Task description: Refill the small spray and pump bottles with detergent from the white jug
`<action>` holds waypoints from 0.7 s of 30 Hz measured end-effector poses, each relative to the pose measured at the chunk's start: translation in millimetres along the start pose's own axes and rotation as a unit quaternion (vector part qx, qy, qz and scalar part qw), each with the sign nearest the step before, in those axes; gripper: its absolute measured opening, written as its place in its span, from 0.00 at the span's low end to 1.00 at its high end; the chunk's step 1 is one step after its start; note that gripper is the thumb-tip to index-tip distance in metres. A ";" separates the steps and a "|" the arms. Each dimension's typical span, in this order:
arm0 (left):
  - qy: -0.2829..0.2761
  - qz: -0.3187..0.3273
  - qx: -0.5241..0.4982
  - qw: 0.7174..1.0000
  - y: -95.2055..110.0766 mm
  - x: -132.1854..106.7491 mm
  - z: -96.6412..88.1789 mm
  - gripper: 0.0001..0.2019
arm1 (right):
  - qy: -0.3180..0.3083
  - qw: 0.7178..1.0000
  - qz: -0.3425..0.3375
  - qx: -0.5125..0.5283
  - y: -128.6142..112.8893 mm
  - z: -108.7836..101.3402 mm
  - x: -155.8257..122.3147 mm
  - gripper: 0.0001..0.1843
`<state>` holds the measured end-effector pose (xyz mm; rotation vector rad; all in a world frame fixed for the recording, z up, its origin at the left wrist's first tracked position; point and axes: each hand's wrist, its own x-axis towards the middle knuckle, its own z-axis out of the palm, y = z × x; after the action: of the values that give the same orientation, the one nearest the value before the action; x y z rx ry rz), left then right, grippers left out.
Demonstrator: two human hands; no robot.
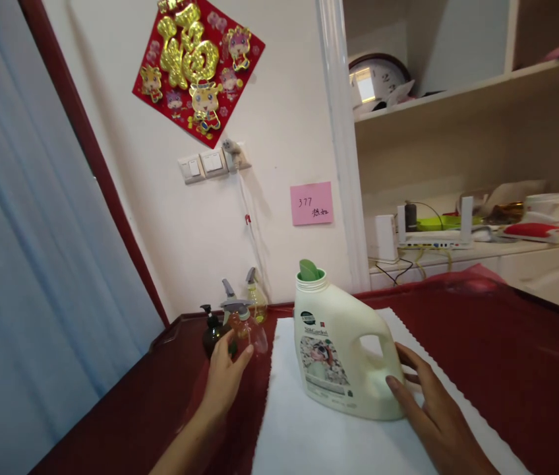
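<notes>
A cream detergent jug [339,349] with an open green spout stands upright on a white cloth [309,435]. My right hand [425,406] rests against the jug's lower right side by its handle, fingers stretched out. My left hand [225,376] reaches to the cloth's left and wraps around a clear spray bottle [242,323] with a grey trigger head. Beside it stand a dark pump bottle [211,330] and, farther back, a yellowish spray bottle [256,297].
The cloth lies on a dark red table [507,356] against a white wall with switches [205,165] and a pink note [312,203]. A blue curtain [22,264] hangs left. Shelves [472,171] at right hold a clock, a router and dishes.
</notes>
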<state>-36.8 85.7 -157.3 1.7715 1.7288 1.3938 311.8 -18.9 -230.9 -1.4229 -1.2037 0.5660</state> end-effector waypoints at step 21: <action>0.061 0.036 0.194 0.978 1.2 39.4 48.3 0.37 | 0.063 0.993 -0.096 -0.012 -10.3 1.0 2.4 0.23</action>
<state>-6.2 139.7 -163.3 1.9960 2.1418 1.2810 308.2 -17.9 -221.0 -1.3254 -1.2318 0.3254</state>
